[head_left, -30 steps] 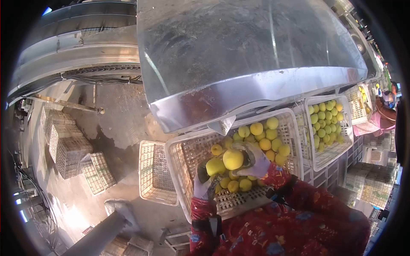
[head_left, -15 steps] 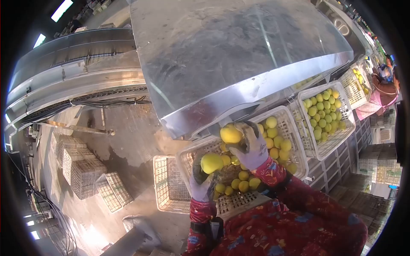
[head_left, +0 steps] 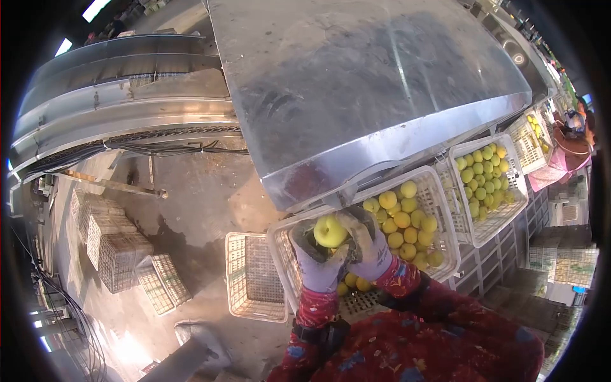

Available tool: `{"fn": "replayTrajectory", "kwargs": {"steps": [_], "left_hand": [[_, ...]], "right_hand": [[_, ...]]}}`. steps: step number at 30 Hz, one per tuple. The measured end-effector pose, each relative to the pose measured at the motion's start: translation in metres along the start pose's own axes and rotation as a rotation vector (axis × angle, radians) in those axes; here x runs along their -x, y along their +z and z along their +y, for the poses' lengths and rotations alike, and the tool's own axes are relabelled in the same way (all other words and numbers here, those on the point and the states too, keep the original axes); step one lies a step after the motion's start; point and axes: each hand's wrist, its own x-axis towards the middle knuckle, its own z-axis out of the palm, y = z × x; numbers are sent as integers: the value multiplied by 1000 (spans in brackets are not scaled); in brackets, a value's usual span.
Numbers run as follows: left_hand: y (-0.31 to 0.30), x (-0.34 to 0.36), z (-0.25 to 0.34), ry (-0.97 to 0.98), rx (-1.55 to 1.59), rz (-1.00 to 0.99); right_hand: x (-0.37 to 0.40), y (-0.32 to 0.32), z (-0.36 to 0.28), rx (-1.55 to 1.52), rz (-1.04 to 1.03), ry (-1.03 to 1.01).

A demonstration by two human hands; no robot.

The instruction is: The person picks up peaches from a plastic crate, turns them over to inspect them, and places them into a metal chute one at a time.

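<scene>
Over a white plastic crate [head_left: 452, 245] of yellow-green round fruit [head_left: 407, 237], both gloved hands are close together. My left hand [head_left: 315, 258] is wrapped round a yellow-green fruit [head_left: 330, 230]. Beside it, my right hand [head_left: 364, 240] has its fingers curled towards that fruit; whether it holds anything is hidden. A few fruits [head_left: 356, 282] lie in the crate below the hands. More fruit fills the crate's right part.
A metal cover [head_left: 375, 83] spans the area ahead. To the right is another crate of fruit [head_left: 487, 175], and beyond it a person in pink [head_left: 560, 159]. An empty crate [head_left: 256, 277] and stacked crates [head_left: 114, 245] stand at left.
My hands have come together over the crate. The yellow fruit that was in my right hand is out of sight. My left hand has moved right and slightly up with its fruit.
</scene>
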Motion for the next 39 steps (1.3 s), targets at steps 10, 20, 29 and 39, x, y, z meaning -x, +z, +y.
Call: {"fn": "replayTrajectory", "kwargs": {"steps": [10, 20, 29, 39], "left_hand": [[4, -15, -1, -276, 286, -31], [-33, 32, -42, -348, 105, 132], [-30, 22, -210, -675, -912, -197], [-7, 58, -305, -529, -1328, -448]], "right_hand": [[-11, 9, 25, 213, 113, 92], [-70, 39, 69, 457, 136, 299], [12, -37, 82, 254, 91, 92], [118, 37, 240, 600, -770, 467]]}}
